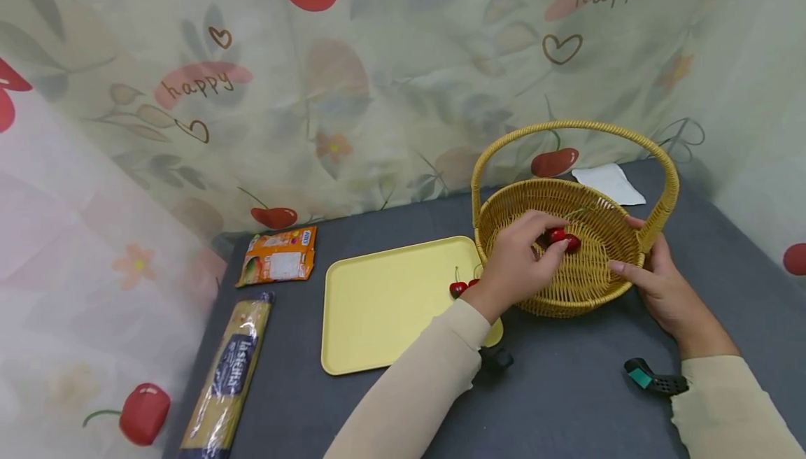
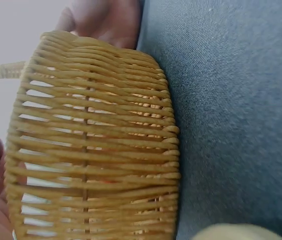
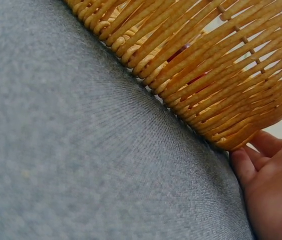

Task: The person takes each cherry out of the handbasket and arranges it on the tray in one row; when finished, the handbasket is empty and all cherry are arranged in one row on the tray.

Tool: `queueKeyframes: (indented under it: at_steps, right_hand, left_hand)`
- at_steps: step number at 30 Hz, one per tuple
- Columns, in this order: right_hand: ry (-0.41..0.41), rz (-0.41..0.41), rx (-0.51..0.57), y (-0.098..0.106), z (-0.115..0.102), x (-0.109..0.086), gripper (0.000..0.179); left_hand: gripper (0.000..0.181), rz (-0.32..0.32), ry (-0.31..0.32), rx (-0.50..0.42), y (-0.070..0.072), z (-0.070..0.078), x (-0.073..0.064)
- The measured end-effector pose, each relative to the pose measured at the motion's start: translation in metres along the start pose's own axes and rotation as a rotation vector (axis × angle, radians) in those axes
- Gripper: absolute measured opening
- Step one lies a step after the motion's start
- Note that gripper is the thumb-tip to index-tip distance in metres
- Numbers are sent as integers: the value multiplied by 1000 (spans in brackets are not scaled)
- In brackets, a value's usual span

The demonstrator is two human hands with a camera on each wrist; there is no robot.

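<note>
Left hand (image 1: 521, 259) pinches red cherries (image 1: 563, 238) between thumb and fingers, within the rim of the basket (image 1: 567, 308) — right hand (image 1: 661, 294) grips that rim.
A slack pinch could drop the fruit, and a low left wrist might snag the rim or tip the basket. The tray (image 1: 384, 305) sits just beside the basket, tight for that forearm — the grey tabletop (image 1: 567, 396) gives room in front.

sleeves (image 1: 409, 383): cream | right strap (image 1: 665, 383): black, perforated | strap marking (image 1: 639, 377): teal
</note>
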State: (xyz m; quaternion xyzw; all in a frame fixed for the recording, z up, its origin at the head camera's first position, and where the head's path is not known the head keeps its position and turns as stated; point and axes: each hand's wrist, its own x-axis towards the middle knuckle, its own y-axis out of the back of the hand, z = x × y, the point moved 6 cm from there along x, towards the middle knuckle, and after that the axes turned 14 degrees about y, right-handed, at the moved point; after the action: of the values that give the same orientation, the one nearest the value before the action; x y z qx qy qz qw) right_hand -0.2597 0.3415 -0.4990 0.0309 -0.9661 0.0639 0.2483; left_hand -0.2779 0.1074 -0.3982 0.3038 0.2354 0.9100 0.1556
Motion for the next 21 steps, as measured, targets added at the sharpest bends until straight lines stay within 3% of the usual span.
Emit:
queueKeyframes:
  at_steps: [6, 14, 21]
  right_hand:
    - [7, 0, 1, -2, 0, 0, 75]
    - [16, -16, 4, 0, 1, 0, 77]
    - [30, -8, 20, 0, 1, 0, 76]
  left_hand:
    - [26, -21, 101, -126, 11, -4, -11]
    - [27, -1, 92, -255, 25, -2, -27]
    - [28, -3, 136, -363, 38, -10, -45]
